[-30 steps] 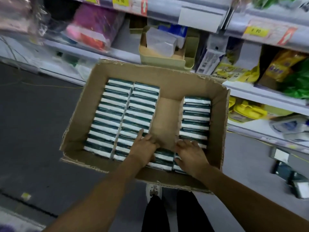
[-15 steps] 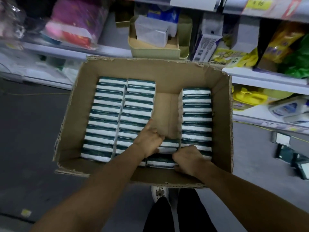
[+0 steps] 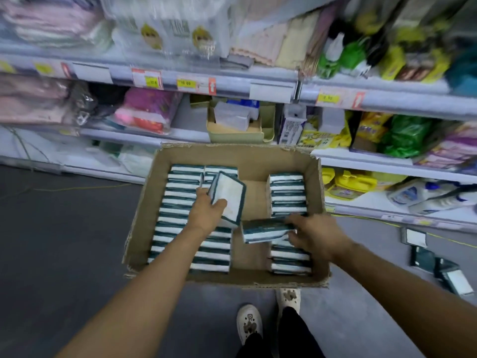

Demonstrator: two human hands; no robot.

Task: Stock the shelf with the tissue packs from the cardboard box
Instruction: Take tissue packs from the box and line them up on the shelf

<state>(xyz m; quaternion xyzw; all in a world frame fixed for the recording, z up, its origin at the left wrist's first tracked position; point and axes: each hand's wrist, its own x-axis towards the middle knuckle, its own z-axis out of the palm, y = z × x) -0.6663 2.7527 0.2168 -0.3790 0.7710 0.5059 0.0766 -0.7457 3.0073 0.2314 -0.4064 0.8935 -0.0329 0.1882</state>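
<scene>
An open cardboard box (image 3: 320, 192) sits on the floor before the shelves, filled with rows of teal-and-white tissue packs (image 3: 180, 202). My left hand (image 3: 206, 211) grips a stack of packs (image 3: 228, 200) lifted above the box's middle, white face up. To its right, my right hand (image 3: 313, 235) grips another stack of packs (image 3: 264, 229) lying flat just above the bare middle column. On the shelf behind the box stands a beige tray (image 3: 235, 136) with pale packs in it.
Shelves (image 3: 387, 161) run across the back, crowded with packaged goods and price tags. A few teal packs (image 3: 423, 257) lie loose on the grey floor at the right. My feet in white shoes (image 3: 249, 324) stand just behind the box.
Both hands were pressed down among the packs at the box's near middle; now each has lifted a stack out. The camera has tilted up, showing more shelves.
</scene>
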